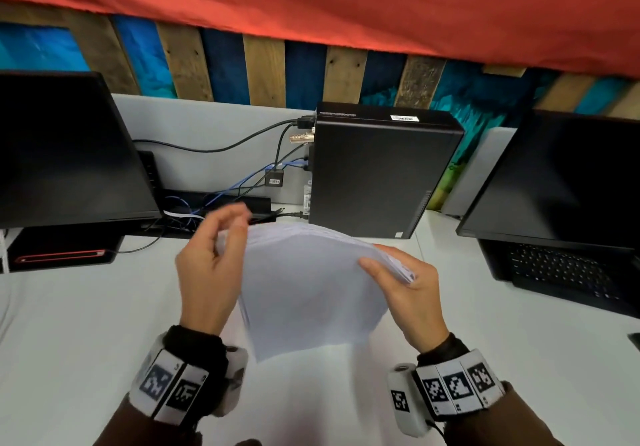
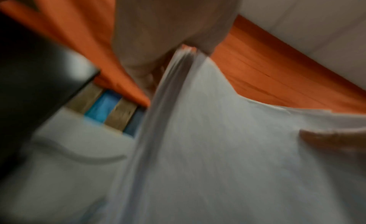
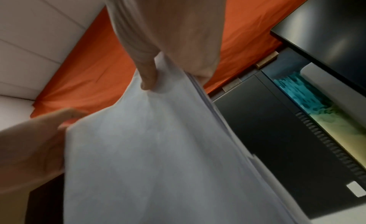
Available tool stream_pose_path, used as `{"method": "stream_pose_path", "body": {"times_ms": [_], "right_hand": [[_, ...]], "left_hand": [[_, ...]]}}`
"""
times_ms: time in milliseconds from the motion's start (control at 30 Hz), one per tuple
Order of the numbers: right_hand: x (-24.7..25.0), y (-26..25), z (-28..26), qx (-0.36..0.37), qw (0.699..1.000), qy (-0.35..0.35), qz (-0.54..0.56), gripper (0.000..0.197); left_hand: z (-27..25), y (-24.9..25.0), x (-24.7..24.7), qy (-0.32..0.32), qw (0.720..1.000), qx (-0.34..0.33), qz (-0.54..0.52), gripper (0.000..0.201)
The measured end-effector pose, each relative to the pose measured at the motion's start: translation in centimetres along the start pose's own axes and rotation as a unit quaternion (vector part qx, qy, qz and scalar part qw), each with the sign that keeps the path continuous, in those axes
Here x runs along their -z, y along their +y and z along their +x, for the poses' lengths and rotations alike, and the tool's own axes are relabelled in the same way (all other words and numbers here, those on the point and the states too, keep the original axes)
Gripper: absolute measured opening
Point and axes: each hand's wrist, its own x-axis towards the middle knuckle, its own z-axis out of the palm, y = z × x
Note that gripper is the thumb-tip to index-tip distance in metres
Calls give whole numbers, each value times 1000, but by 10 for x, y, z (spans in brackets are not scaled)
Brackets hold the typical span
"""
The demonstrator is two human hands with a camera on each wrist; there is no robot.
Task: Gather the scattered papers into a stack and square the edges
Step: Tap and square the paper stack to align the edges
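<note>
Office workstation: white worktop (image 1: 86, 307) carrying two dark monitors (image 1: 65, 147), a small desktop computer (image 1: 377, 175) with cabling (image 1: 221, 149), and a keyboard (image 1: 557, 269).

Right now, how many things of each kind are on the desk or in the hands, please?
Monitors: 2, one at left, one at right
Computer case: 1
Keyboard: 1
Stack of papers: 1, held up by the left hand and right hand
Total: 5
</note>
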Motion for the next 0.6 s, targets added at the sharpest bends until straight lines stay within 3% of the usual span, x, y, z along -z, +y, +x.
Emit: {"method": "stream_pose_path", "body": {"times_ms": [33,67,100,167,200,300,367,400,467,500,533,600], "right_hand": [[-1,0,0,8,1000,-2,-9,21],[-3,-2,0,27,999,-14,-15,21],[-7,-6,-1,56,998,-32,-23,21],[-15,-18,-1,147,985,-85,-41,24],[-20,-25,-1,191,974,-104,-61,27],[-23,-33,4,273,947,-108,-132,33],[-13,-16,8,257,947,-70,-181,34],[-3,-1,10,220,949,-43,-221,45],[20,32,7,99,948,20,-303,86],[33,50,2,14,951,49,-305,106],[42,65,-5,-84,960,60,-260,121],[52,83,-21,-264,963,26,-40,131]], "left_hand": [[1,7,5,-25,991,-86,96,48],[3,14,8,-74,962,-168,200,67],[5,20,9,-125,914,-235,307,81],[6,32,7,-217,817,-308,438,84],[6,34,6,-262,794,-312,451,72],[10,30,13,-334,819,-282,371,29],[13,17,21,-338,855,-229,319,38],[14,9,26,-325,886,-182,276,44],[15,-11,41,-271,948,-37,163,46],[12,-23,51,-244,964,50,90,40],[7,-33,59,-226,966,125,19,36],[-6,-56,70,-212,948,229,-59,61]]}}
